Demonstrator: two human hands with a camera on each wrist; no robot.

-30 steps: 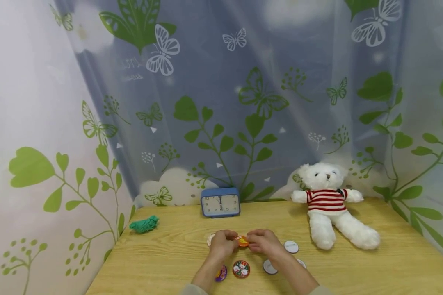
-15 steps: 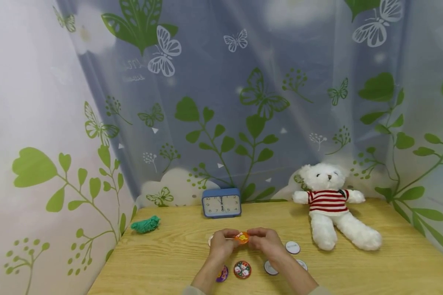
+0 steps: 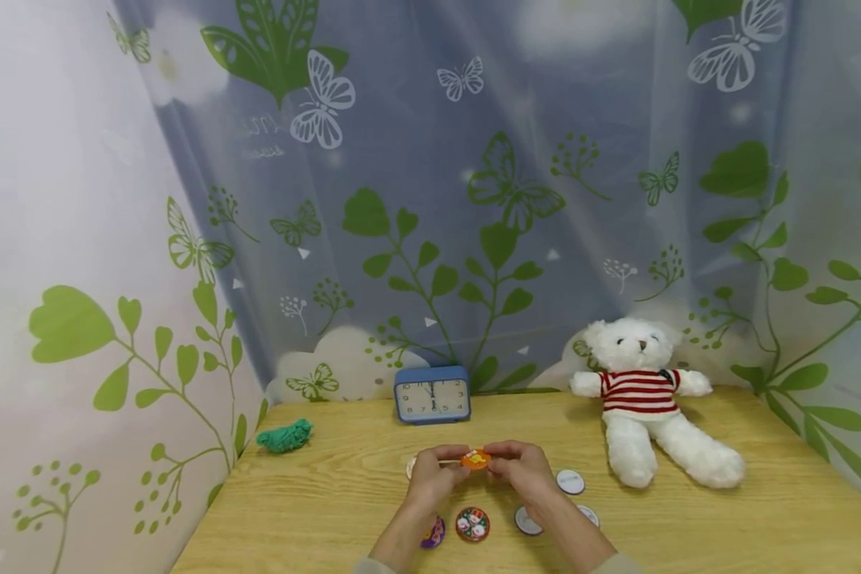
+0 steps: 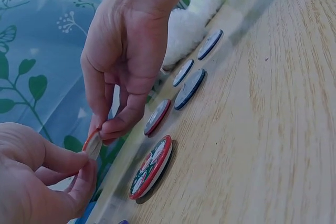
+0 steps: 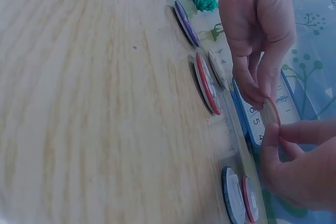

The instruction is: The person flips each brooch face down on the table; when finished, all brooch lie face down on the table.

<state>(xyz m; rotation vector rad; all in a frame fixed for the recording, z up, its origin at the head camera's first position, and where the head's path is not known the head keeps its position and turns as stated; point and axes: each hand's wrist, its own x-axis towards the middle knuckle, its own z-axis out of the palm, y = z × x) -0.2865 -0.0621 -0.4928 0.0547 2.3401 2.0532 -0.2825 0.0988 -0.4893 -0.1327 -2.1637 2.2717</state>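
Both hands hold one round orange badge [image 3: 476, 460] between them, above the table in front of the clock. My left hand [image 3: 431, 478] pinches its left edge between thumb and fingers. On the opposite edge, my right hand [image 3: 522, 472] has the same kind of pinch. The badge's pale back [image 4: 94, 145] faces the left wrist camera. Below the hands lies a red-rimmed badge [image 3: 472, 524] with a green and white pattern. A purple badge [image 3: 434, 532] is partly covered by the left forearm, and a cream disc [image 3: 410, 467] shows behind the left hand.
Several pale-faced badges, such as this white one [image 3: 570, 481], lie around the right forearm. A blue clock [image 3: 432, 395] stands at the back of the wooden table [image 3: 316, 510]. On the right sits a white teddy bear [image 3: 638, 399]; a green yarn bundle [image 3: 285, 436] lies left.
Both hands have lifted the orange badge slightly, and its face has tilted toward the head camera and then flattened again. The badges on the table stay put; the head view has shifted a little.
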